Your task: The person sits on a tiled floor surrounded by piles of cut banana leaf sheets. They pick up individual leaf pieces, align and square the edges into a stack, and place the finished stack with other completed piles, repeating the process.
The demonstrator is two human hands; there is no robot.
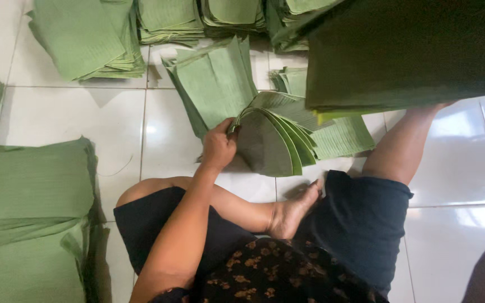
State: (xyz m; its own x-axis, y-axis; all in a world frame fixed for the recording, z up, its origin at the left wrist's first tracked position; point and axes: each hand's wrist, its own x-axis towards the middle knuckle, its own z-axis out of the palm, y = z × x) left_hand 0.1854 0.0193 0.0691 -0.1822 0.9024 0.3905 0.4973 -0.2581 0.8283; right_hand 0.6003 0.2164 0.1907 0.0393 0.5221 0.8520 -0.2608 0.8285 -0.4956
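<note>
My left hand (pixel 219 147) grips the edge of a fanned bundle of cut green leaf sheets (pixel 276 134), bent over into a curved arc above the white tile floor (pixel 68 115). A flat pile of the same sheets (pixel 214 78) lies just behind the bundle. A big dark green stack of leaves (pixel 405 50) hangs close to the camera at the upper right and covers whatever holds it. My right hand does not show. I sit on the floor with my legs folded, one bare foot (pixel 293 213) under the bundle.
More stacks of green leaf sheets lie around: one at the far left top (pixel 85 36), several along the back (pixel 197 17), a large heap at the left (pixel 35 213). Bare white tiles show at the right (pixel 456 168).
</note>
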